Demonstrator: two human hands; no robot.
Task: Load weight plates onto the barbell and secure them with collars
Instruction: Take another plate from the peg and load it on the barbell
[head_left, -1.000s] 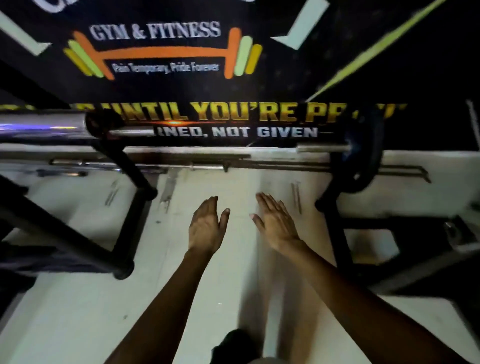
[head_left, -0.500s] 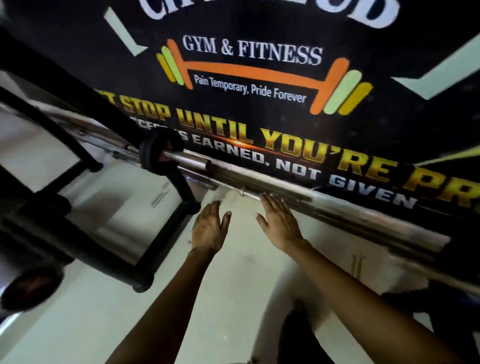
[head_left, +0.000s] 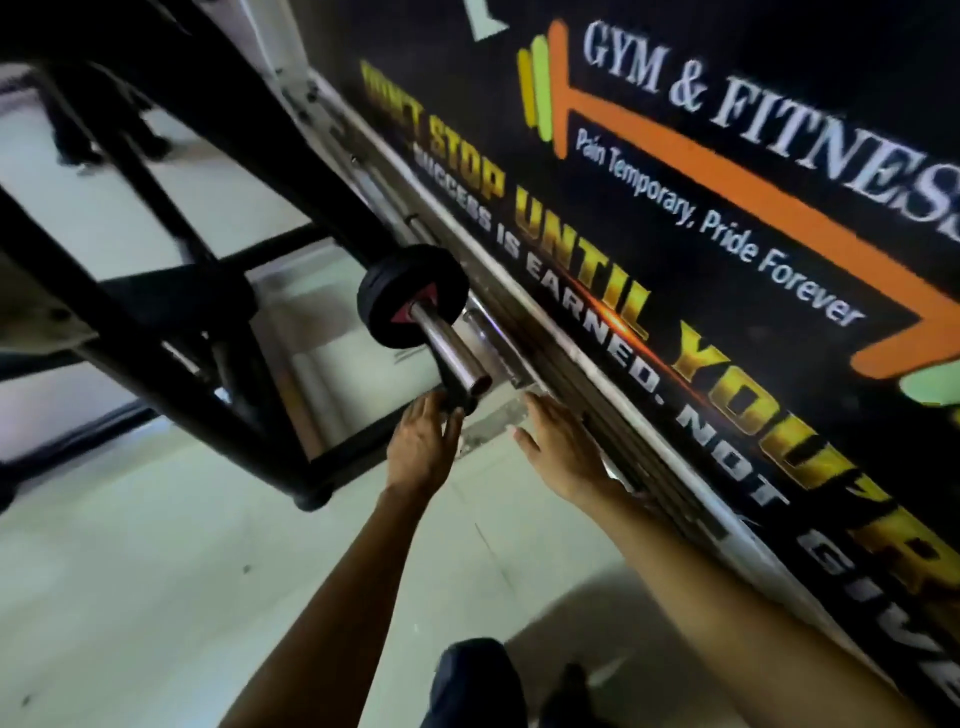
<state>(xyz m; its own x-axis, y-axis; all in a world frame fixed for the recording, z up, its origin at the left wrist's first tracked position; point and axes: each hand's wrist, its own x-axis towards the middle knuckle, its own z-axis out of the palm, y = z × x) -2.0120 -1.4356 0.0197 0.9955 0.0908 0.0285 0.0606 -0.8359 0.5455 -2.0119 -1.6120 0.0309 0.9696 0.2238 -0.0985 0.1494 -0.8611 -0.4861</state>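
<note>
Forearms reach forward from the bottom edge over a pale floor (head_left: 156, 597). Left hand (head_left: 423, 449) is flat, fingers spread, grip wide and empty, fingertips just beneath the open end of the barbell (head_left: 452, 351) sleeve; contact unclear. Right hand (head_left: 563, 454) is also flat and empty, grip wide, beside steel bars (head_left: 613, 441) lying along the wall base. One black weight plate (head_left: 413, 296) sits on the sleeve, further in. Black rack frame (head_left: 171, 322) stands left. Gym banner (head_left: 727, 218) covers the wall beyond.
</note>
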